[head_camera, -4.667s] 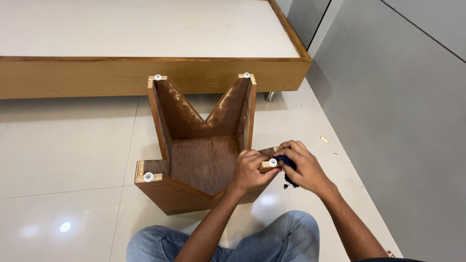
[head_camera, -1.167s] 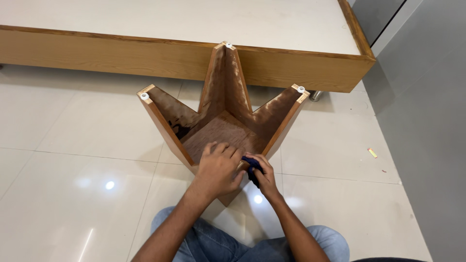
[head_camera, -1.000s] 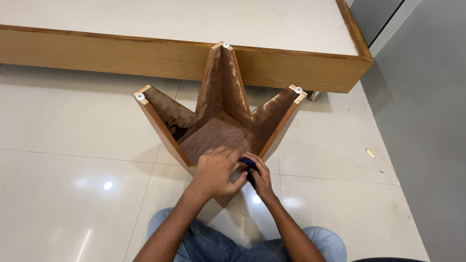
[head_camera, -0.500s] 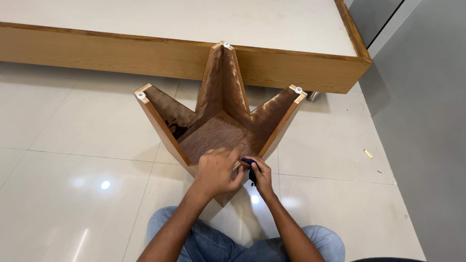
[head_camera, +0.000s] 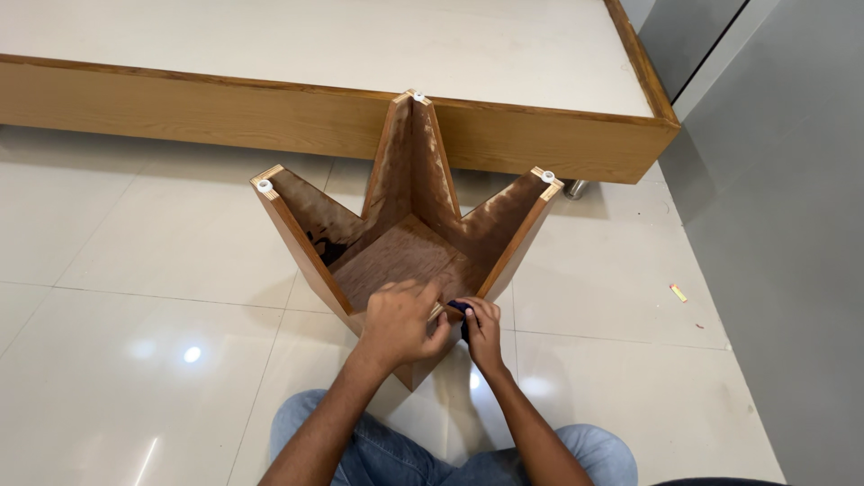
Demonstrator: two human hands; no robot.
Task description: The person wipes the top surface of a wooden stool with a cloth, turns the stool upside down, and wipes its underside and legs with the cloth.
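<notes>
An upturned wooden stool [head_camera: 405, 243] stands on the tiled floor in front of me, its legs pointing up, each visible leg tip capped by a small white pad [head_camera: 264, 186]. My left hand [head_camera: 400, 322] grips the top of the nearest leg, which it hides. My right hand [head_camera: 481, 328] is closed around a small dark blue tool [head_camera: 461, 308], pressed against that same leg tip next to my left hand. My knees in blue jeans [head_camera: 396, 454] frame the lower edge.
A low wooden platform [head_camera: 225, 112] with a pale top runs across the back, a metal foot [head_camera: 576, 189] under its right end. A grey wall [head_camera: 783, 234] rises on the right. A small yellow scrap [head_camera: 678, 292] lies on the tiles near it.
Since the oldest frame the stool has been turned, so a different leg faces me. Over the last second my hands have stayed on the near leg tip with only small shifts.
</notes>
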